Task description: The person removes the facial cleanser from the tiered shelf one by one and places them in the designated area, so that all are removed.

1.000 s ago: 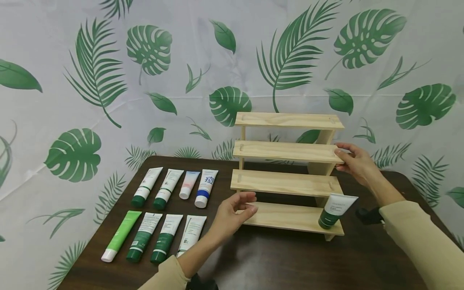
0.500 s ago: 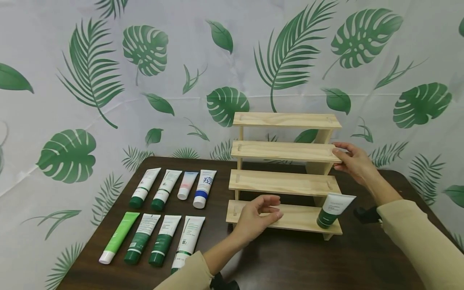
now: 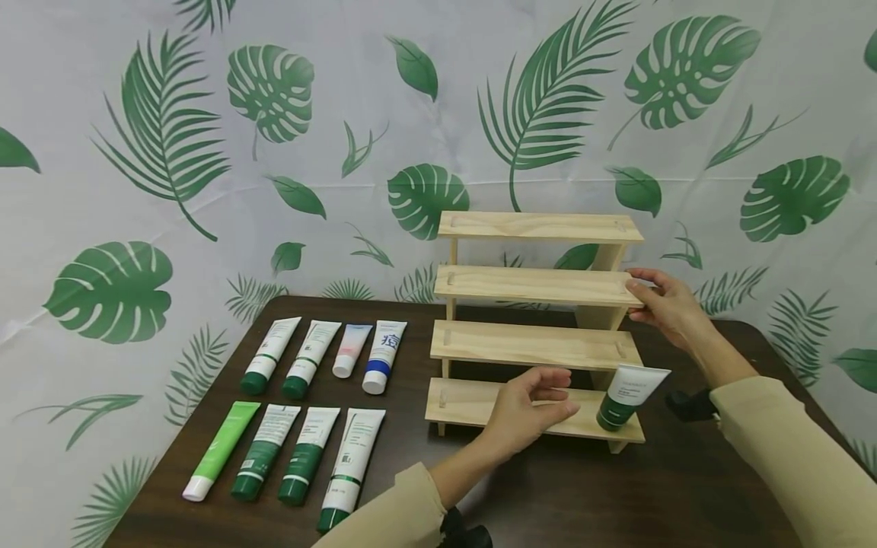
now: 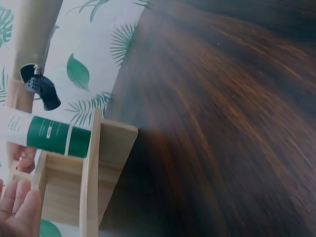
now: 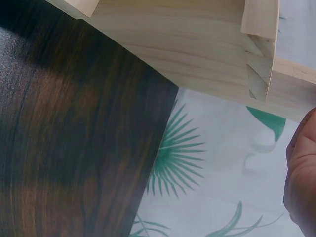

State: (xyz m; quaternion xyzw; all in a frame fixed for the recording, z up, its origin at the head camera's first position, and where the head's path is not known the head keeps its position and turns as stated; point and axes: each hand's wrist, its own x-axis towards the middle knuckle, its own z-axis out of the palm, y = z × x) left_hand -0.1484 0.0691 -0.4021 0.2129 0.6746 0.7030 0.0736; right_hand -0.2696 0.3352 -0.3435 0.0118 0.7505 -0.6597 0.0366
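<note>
A four-tier wooden display rack (image 3: 534,285) stands on the dark table. At the right end of its second tier from the top, my right hand (image 3: 664,308) pinches the board between thumb and fingers. A white tube with a green cap half (image 3: 629,397) stands cap down on the right end of the lowest tier, leaning a little. My left hand (image 3: 527,415) hovers in front of that lowest tier, holding nothing, fingers loosely bent and thumb apart, short of the tube. In the left wrist view the same tube (image 4: 54,136) appears sideways, beyond the fingertips (image 4: 28,205).
On the left of the table (image 3: 548,502) lie two rows of cosmetic tubes, among them a bright green tube (image 3: 222,450), a pink-and-white tube (image 3: 352,350) and a blue-banded tube (image 3: 384,356). A leaf-print cloth (image 3: 342,91) hangs behind the table.
My left hand has moved right along the front of the lowest tier, nearer the standing tube. My right hand keeps its hold on the rack. The view has shifted slightly.
</note>
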